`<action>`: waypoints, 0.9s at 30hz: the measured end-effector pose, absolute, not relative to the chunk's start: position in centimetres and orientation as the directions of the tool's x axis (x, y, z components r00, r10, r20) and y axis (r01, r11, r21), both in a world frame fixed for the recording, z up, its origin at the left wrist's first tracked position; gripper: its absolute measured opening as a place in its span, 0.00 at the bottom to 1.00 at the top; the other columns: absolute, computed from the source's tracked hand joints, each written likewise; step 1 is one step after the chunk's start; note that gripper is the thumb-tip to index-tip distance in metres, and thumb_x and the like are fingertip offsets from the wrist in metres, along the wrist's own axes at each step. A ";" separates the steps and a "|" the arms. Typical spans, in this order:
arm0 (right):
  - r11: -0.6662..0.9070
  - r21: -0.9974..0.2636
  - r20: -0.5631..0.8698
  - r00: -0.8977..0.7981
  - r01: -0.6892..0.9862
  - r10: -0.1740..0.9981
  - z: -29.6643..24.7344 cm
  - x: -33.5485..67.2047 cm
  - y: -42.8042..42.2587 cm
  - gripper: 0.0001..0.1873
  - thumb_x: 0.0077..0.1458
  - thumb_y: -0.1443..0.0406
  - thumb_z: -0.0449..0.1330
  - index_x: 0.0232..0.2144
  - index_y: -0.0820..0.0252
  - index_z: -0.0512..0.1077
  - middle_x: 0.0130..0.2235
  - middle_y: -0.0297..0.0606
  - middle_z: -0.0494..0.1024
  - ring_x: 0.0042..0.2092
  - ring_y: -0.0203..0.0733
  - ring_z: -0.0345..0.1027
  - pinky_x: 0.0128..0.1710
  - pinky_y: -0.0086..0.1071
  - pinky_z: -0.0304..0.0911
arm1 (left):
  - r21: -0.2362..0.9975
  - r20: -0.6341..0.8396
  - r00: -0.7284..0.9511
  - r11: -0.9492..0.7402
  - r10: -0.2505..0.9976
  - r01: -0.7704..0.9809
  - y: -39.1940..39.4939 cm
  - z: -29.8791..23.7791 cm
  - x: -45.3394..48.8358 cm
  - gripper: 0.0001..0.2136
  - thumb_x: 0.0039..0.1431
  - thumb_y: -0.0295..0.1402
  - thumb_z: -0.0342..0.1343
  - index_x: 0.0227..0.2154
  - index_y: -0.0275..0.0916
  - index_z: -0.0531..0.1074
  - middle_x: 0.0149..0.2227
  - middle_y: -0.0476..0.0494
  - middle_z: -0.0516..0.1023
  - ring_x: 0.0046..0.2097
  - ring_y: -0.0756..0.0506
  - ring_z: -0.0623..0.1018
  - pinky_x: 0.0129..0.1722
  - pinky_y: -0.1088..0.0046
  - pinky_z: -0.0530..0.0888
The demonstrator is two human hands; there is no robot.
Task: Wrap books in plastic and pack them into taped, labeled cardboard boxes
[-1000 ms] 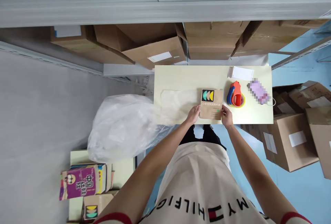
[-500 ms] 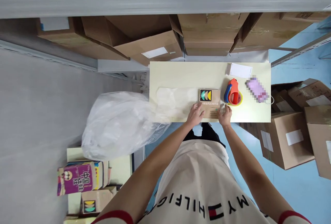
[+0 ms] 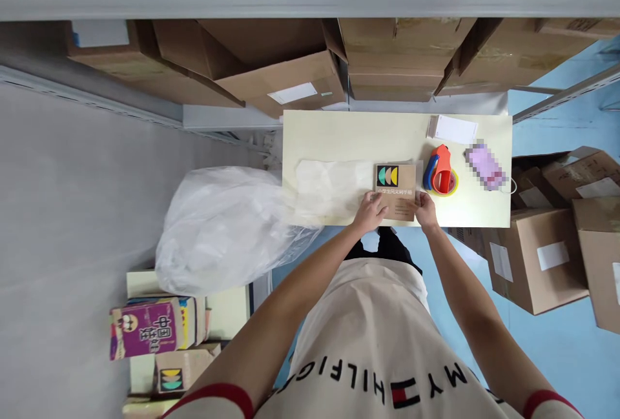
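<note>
A tan paperback book (image 3: pixel 397 195) with a black square of coloured half-circles on its cover lies face up near the table's front edge. My left hand (image 3: pixel 370 213) holds its lower left edge, thumb and fingers against the cover. My right hand (image 3: pixel 427 211) is closed on the lower right edge, with a thin strip of clear film showing beside the book just above it. Left of the book, flat translucent white plastic sleeves (image 3: pixel 332 186) are spread on the table. The fingers' undersides are hidden.
On the table (image 3: pixel 349 135), an orange-and-blue tape dispenser (image 3: pixel 440 173), a white card stack (image 3: pixel 455 128) and a blurred purple phone (image 3: pixel 485 166) sit at right. A big clear plastic bag (image 3: pixel 217 232) hangs at left, above stacked books (image 3: pixel 150 328). Cardboard boxes (image 3: pixel 547 257) stand right and behind.
My right hand has shifted slightly right along the book's edge, its fingers now closed there. The book lies slightly straighter. The whole view has moved a little.
</note>
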State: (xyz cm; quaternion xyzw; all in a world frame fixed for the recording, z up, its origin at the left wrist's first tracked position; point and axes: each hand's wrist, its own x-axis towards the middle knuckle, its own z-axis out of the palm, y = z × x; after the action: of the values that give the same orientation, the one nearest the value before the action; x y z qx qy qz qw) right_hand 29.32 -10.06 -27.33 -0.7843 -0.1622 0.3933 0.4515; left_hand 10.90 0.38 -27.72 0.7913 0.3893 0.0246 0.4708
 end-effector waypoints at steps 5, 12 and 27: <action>-0.521 -0.815 -0.543 0.650 -0.255 0.532 -25.0 29.2 -11.0 0.29 0.36 0.53 0.70 0.39 0.57 0.67 0.38 0.41 0.80 0.38 0.46 0.74 0.41 0.43 0.70 | 0.768 -0.367 0.706 -0.232 0.606 0.598 0.2 -26.9 11.5 0.24 0.62 0.41 0.57 0.58 0.38 0.69 0.59 0.30 0.64 0.64 0.32 0.65 0.63 0.49 0.64; -0.583 -0.810 -0.449 0.703 -0.060 0.552 -21.0 28.9 -11.3 0.22 0.42 0.54 0.66 0.40 0.56 0.70 0.39 0.40 0.80 0.34 0.44 0.70 0.34 0.40 0.69 | 0.872 -0.273 0.767 -0.189 0.580 0.453 0.2 -21.9 15.7 0.24 0.64 0.44 0.54 0.60 0.42 0.67 0.56 0.35 0.69 0.59 0.37 0.71 0.61 0.57 0.68; -0.313 -0.914 -0.266 0.201 0.258 0.943 -21.2 21.2 -5.9 0.30 0.51 0.56 0.66 0.58 0.47 0.70 0.48 0.42 0.70 0.53 0.51 0.64 0.55 0.51 0.64 | 0.856 -0.417 0.553 0.108 0.721 0.505 5.3 -18.7 8.4 0.22 0.65 0.50 0.44 0.30 0.39 0.74 0.32 0.45 0.78 0.38 0.44 0.76 0.42 0.67 0.73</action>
State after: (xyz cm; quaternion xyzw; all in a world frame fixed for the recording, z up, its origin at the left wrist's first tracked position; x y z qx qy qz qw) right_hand 21.17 -5.94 -21.23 -0.6745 -0.4451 0.4489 0.3814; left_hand 8.38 5.31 -18.74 0.6615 0.4634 0.0926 0.5824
